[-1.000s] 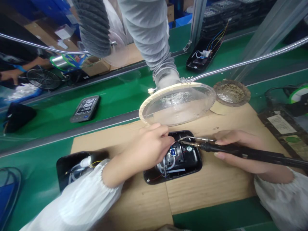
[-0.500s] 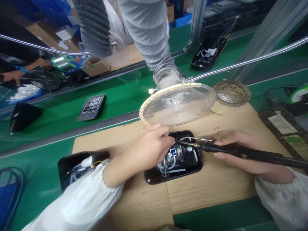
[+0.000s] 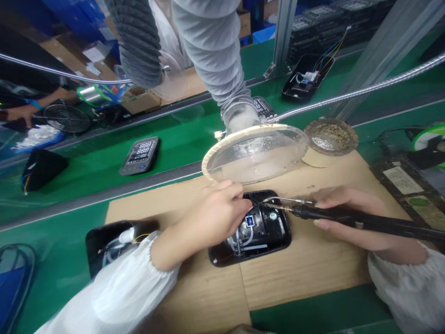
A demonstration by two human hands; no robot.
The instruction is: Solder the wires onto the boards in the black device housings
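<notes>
**Soldering at an open casing: contact point hidden**

The left hand (image 3: 217, 211) lies over the near-left part of the open black casing (image 3: 259, 234), fingers drawn together in a pinch. What they pinch is covered by the hand itself and cannot be told. The right hand (image 3: 351, 218) is closed around the soldering iron (image 3: 351, 221), whose tip reaches the casing's far edge just beside the left fingertips. The joint itself is too small to make out. The iron's handle runs off the right edge of the view. The casing rests on a wooden board (image 3: 306, 269) and shows a blue part, white tubing and fine wires.

A clear fume hood (image 3: 255, 155) on a grey ribbed hose (image 3: 212, 51) hangs just behind the casing, hiding the board's far edge. A tip-cleaner dish (image 3: 331, 135) sits behind the right hand. A second open casing (image 3: 104, 241) is partly covered by the left sleeve. On the green belt (image 3: 181, 139) lie a display unit (image 3: 140, 154) and a wired casing (image 3: 306, 76). A co-worker's arm (image 3: 21, 111) shows far left, blurred
</notes>
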